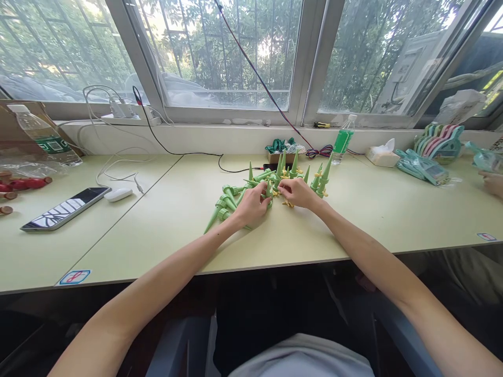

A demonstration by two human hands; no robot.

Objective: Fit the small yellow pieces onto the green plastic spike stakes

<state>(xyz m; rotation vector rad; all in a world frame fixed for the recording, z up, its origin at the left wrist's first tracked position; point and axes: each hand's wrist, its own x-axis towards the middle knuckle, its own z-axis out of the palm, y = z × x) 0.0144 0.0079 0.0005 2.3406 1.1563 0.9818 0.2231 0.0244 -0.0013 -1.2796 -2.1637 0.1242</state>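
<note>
A heap of green plastic spikes (228, 201) lies on the pale green table (385, 209), some flat on the left, others standing upright (322, 178) on the right. Small yellow pieces (288, 204) are scattered among them. My left hand (253, 204) is closed round a green spike in the middle of the heap. Just to its right, my right hand (298, 192) has its fingers pinched on a small part that I cannot make out. The two hands almost touch.
A phone (65, 208) and white mouse (118, 194) lie at left with cables and a water bottle (43, 136). A green bottle (342, 140), tissues (380, 154) and teal packs (422, 166) sit at right. Another person's hand (493, 183) shows at the far right edge.
</note>
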